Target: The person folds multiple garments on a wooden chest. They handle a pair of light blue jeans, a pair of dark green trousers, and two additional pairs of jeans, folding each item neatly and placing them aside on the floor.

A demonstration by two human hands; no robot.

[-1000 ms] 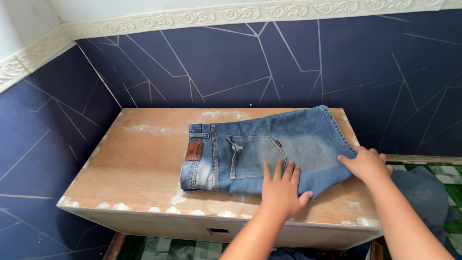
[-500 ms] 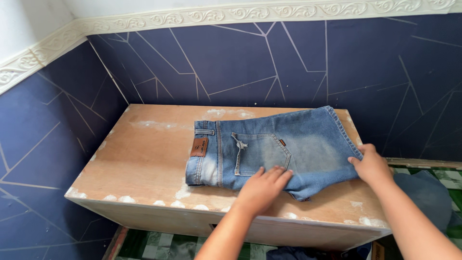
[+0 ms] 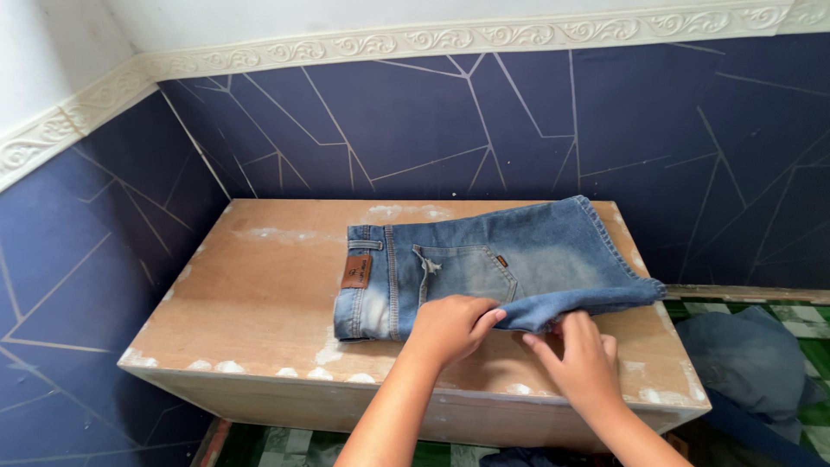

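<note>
A pair of faded blue denim shorts (image 3: 484, 268) lies folded on a wooden table (image 3: 259, 294), back pocket and brown leather patch facing up. My left hand (image 3: 450, 327) pinches the near edge of the denim by the crotch, fingers closed on the fabric. Just to its right, my right hand (image 3: 577, 356) touches the underside of that same edge, fingers curled under the cloth. The leg hem at the right is lifted slightly off the tabletop.
The table stands in a corner of dark blue walls with thin pale lines and a white ornate border. A blue-grey cloth heap (image 3: 752, 355) lies on the green chequered floor (image 3: 769, 310) to the right. White plaster patches dot the table's front edge.
My right hand left the leg hem at the far right and moved left to the near edge. My left hand went from flat on the denim to pinching its edge.
</note>
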